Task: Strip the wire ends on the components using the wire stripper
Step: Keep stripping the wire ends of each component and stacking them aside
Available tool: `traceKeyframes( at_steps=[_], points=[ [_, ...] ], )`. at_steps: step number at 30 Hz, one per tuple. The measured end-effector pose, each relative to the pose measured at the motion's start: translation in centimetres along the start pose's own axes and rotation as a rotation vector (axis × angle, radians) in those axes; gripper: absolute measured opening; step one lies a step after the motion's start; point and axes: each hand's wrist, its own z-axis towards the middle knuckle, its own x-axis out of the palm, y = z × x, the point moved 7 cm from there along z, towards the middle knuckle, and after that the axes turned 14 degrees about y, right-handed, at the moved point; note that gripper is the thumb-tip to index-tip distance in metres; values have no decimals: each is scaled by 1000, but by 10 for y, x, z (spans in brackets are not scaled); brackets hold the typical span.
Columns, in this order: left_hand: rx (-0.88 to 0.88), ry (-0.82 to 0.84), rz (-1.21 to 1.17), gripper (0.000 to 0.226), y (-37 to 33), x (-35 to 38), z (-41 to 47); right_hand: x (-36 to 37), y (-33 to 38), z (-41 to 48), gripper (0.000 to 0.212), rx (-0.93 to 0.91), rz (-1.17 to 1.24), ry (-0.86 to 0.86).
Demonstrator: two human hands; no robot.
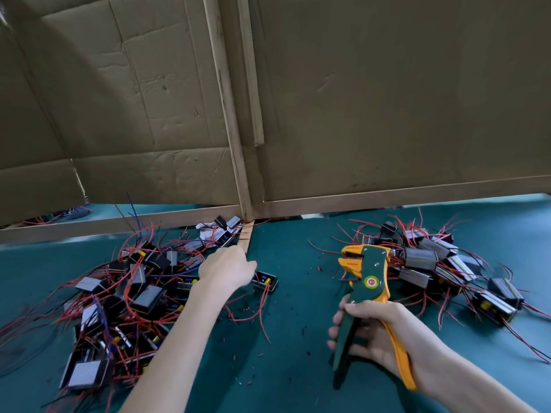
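Components lay tangled in a left pile (119, 293) and a right pile (447, 269). The stripper (369, 281), lower right, was gripped by the right hand (378, 332), no wire in it. The left hand (226, 268) reached over the left pile, fingers hidden. Insulation bits (319, 268) on the teal tabletop (298, 368) suggested stripping partly done. Cardboard (387, 99) walled the back.

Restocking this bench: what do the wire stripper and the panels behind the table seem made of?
The wire stripper: likely moulded plastic, glossy green and orange shell. The panels: corrugated cardboard, matte brown, with creases and fold lines, framed by bare wooden strips.
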Motion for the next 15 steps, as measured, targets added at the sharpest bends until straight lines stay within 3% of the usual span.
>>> traceKeyframes(
  at_steps=[3, 9, 15],
  points=[
    [-15, -24, -79, 53, 4, 11, 11, 0, -2, -1, 25, 8, -18, 19],
    [237, -105, -435, 4, -13, 26, 20, 5, 2, -3, 30, -20, -91, 51],
    [475, -93, -543, 8, -35, 36, 19, 9, 4, -5, 15, -36, -108, 56]
  ],
)
